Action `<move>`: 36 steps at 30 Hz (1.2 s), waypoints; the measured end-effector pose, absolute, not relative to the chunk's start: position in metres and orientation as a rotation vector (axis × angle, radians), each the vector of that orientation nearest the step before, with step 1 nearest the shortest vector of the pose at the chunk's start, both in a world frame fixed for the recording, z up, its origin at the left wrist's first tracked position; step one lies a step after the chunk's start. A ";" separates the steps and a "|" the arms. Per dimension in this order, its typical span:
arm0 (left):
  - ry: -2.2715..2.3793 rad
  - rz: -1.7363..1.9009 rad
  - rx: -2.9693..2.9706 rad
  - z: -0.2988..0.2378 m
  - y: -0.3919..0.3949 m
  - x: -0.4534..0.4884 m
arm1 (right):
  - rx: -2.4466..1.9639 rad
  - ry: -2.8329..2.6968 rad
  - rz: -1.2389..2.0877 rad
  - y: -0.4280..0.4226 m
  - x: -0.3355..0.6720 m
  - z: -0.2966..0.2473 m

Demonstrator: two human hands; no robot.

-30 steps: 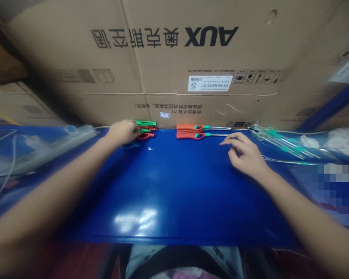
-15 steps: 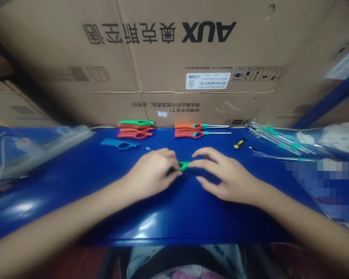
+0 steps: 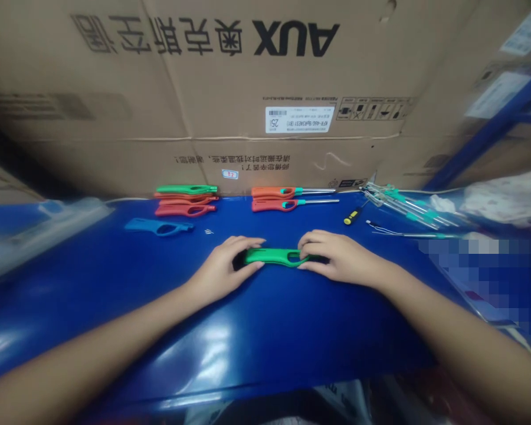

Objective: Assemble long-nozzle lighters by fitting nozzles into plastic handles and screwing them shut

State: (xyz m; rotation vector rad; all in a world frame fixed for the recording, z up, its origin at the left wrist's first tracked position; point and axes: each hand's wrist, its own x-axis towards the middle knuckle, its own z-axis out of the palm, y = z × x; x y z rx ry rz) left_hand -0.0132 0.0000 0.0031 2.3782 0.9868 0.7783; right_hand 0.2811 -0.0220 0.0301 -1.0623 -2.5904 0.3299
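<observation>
A green plastic lighter handle (image 3: 274, 257) lies across the middle of the blue table (image 3: 265, 348). My left hand (image 3: 225, 267) grips its left end with curled fingers. My right hand (image 3: 338, 256) pinches its right end. Behind them, near the cardboard, sits a stack of green and red handle shells (image 3: 186, 200). A blue handle shell (image 3: 157, 226) lies alone to the left. Two orange lighters with metal tubes (image 3: 287, 199) lie at the back centre.
A big AUX cardboard box (image 3: 248, 94) walls off the table's back. A small yellow-handled screwdriver (image 3: 352, 216) and a pile of metal tubes with teal ends (image 3: 402, 206) lie back right. Clear plastic bags (image 3: 48, 227) sit at the left, tiny screws (image 3: 209, 231) near the blue shell.
My left hand left the stack at the back and brought a green handle to the table's middle. My right hand came in to meet it, and both now hold its ends.
</observation>
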 end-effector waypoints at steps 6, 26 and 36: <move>1.058 0.798 2.329 0.000 -0.002 -0.013 | -0.980 -2.189 0.417 -0.020 0.271 0.026; 1.045 0.828 2.351 0.001 0.000 -0.014 | -1.105 -2.549 0.510 -0.037 0.267 0.035; 0.959 0.838 2.398 0.010 -0.007 -0.014 | -1.288 -2.609 0.227 -0.038 0.265 0.037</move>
